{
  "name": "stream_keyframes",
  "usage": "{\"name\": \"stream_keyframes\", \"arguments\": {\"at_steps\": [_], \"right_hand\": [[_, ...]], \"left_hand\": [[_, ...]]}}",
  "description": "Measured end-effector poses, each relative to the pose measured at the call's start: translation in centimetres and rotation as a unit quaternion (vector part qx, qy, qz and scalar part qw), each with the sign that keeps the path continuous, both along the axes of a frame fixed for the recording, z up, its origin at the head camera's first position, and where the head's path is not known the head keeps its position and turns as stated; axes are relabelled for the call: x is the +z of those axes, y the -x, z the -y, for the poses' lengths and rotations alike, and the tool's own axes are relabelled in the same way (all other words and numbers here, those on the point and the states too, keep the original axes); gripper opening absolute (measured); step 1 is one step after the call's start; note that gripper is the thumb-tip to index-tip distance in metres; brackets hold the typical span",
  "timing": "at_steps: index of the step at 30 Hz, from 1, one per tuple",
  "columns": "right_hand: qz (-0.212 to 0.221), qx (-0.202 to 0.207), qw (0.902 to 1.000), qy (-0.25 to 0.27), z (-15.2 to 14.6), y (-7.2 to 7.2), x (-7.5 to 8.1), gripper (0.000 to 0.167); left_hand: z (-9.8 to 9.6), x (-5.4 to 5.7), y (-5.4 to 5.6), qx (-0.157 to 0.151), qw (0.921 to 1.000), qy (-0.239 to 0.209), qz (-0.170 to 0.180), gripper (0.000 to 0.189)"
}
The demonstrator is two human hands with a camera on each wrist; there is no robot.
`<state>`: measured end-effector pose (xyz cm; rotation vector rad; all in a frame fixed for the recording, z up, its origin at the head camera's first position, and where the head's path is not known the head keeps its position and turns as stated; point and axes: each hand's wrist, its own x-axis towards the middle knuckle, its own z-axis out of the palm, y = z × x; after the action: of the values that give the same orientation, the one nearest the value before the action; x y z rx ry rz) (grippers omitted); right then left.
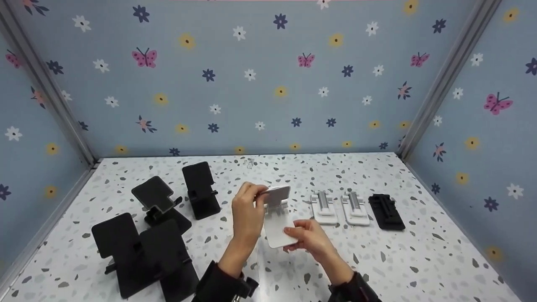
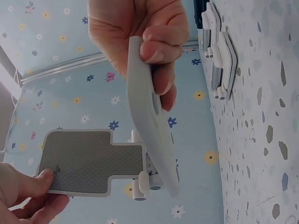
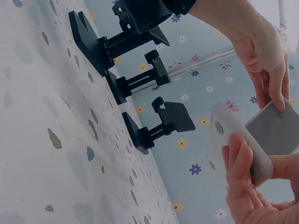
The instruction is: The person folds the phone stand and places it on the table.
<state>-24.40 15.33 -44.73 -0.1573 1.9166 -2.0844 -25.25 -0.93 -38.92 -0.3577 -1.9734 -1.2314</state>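
White stand held above speckled table, between opened black stands and folded stands. Base pinched between right hand's thumb and fingers; padded plate pinched at edge by left hand. Unfolding apparently in hand; plate already angled off base. Next move likely calls for base held firm while tilt is set, then stand lowered upright.

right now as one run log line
left grip: plate of white stand; right grip: its base; unfolded: four black stands; folded: two white stands, one black stand
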Motion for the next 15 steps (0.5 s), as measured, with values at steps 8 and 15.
{"name": "stream_keyframes", "arguments": {"at_steps": [8, 15], "right_hand": [[0.017, -0.027, 0.9994, 0.015, -0.2, 0.2, 0.3, 0.026], [0.008, -0.038, 0.9985, 0.039, -0.8, 0.4, 0.7, 0.025]], "left_hand": [[-1.0, -0.9, -0.5, -0.017, 0.9996, -0.006, -0.020, 0.018], [-2.1, -1.3, -1.3, -0.031, 0.9984, 0.000, -0.047, 0.017]]}}
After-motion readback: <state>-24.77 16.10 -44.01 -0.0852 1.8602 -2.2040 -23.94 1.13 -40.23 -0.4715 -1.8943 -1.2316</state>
